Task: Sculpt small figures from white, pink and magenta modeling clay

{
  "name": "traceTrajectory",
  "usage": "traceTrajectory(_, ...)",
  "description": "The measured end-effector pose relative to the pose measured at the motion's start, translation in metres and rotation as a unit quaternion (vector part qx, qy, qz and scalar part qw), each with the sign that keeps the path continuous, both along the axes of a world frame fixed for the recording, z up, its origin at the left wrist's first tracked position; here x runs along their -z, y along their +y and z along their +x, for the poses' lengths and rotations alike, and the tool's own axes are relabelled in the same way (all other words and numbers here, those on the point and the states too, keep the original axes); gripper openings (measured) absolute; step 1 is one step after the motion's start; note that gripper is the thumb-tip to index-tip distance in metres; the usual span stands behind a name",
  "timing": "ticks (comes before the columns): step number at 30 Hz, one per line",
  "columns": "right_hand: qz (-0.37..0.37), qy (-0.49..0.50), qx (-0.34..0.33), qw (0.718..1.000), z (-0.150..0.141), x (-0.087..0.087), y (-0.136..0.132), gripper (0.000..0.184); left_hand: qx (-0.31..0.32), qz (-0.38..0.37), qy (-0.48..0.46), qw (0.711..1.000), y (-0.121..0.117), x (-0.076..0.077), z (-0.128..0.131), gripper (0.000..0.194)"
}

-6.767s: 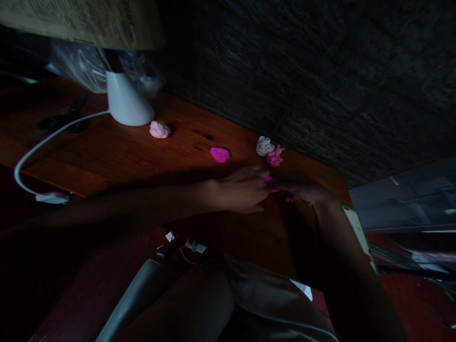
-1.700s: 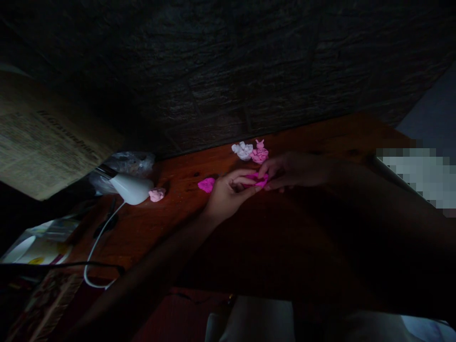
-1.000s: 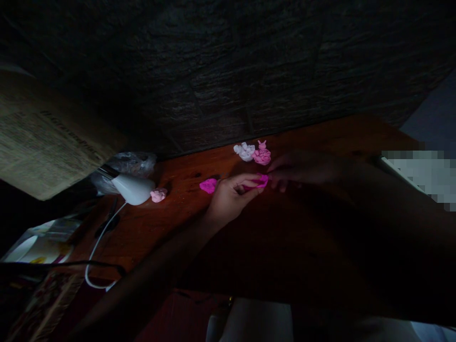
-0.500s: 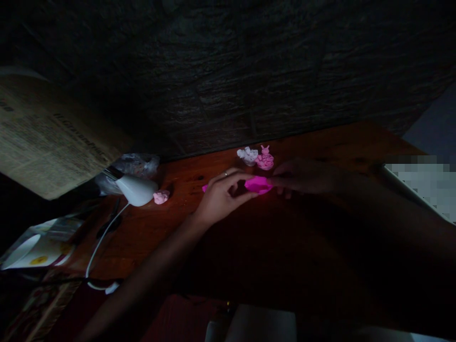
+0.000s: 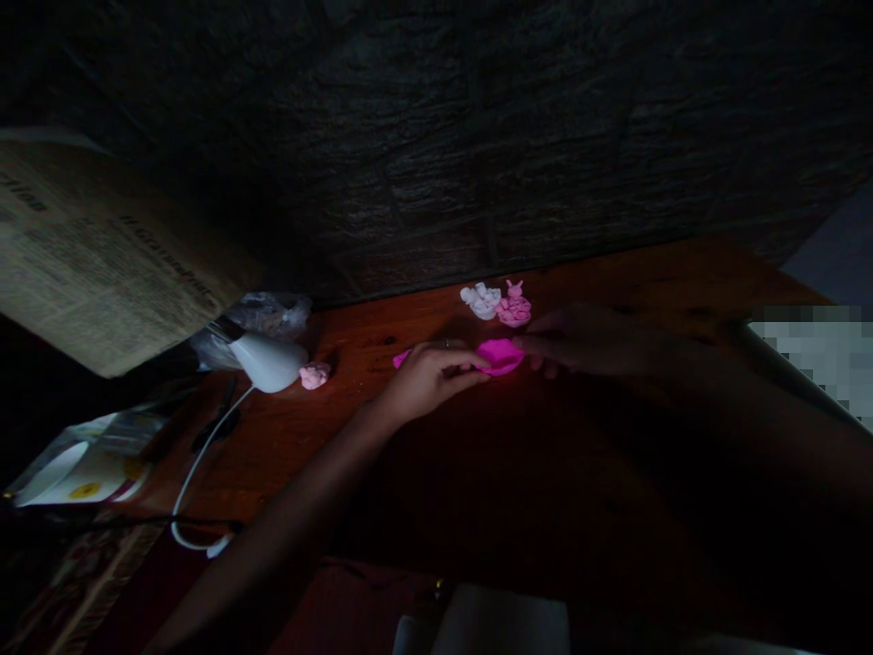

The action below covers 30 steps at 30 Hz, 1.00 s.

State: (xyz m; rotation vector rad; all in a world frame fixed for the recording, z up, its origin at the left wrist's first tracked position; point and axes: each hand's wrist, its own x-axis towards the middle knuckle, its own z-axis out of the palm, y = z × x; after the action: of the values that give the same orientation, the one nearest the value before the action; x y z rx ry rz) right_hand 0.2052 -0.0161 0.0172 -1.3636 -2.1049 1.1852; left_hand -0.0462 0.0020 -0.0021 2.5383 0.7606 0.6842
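A bright pink piece of modelling clay (image 5: 503,357), shaped like a shallow bowl, is between my two hands just above or on the wooden table. My left hand (image 5: 436,375), with a ring on one finger, pinches its left rim between thumb and fingers. My right hand (image 5: 563,341) lies in deep shadow and holds the right rim with its fingertips. Behind the bowl stand a small white clay figure (image 5: 481,300) and a pink clay figure (image 5: 514,306) with two ear-like points. Another bright pink clay bit (image 5: 401,360) is partly hidden behind my left hand.
To the left, a white lamp (image 5: 269,359) with a white cable stands under a newsprint-patterned shade (image 5: 102,264). A pale pink clay lump (image 5: 315,375) lies beside it. Further left is a white paper cup (image 5: 65,478). A dark stone-patterned wall (image 5: 423,173) rises behind the table (image 5: 341,337).
My left fingers have moved from around the far left rim to a closer pinch at the bowl's left edge. The bowl now looks wider open. The view has shifted slightly.
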Motion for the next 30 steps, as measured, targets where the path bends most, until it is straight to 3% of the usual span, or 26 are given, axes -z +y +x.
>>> traceTrajectory(5, -0.032, 0.046, -0.011, 0.998, -0.005, 0.000, -0.003, 0.047, 0.001, -0.030, 0.004, 1.000, -0.004, 0.001, 0.004, 0.017)
traceTrajectory(9, -0.041, 0.049, 0.027, 0.998, -0.007, 0.003, -0.004, 0.042, -0.006, -0.037, 0.018, 0.999, -0.003, 0.001, 0.003, 0.025)
traceTrajectory(13, -0.007, 0.087, 0.055, 0.995, -0.008, 0.007, -0.004, 0.045, -0.001, -0.015, 0.024, 1.000, 0.000, -0.001, 0.000, 0.019)
traceTrajectory(20, 0.035, 0.029, -0.044, 0.998, -0.016, 0.002, -0.010, 0.029, 0.004, -0.015, 0.015, 1.000, 0.000, 0.001, 0.002, 0.014)
traceTrajectory(30, 0.065, 0.017, -0.076, 0.995, -0.016, 0.007, -0.009, 0.020, 0.025, -0.015, 0.042, 0.999, 0.002, -0.008, -0.004, 0.018)
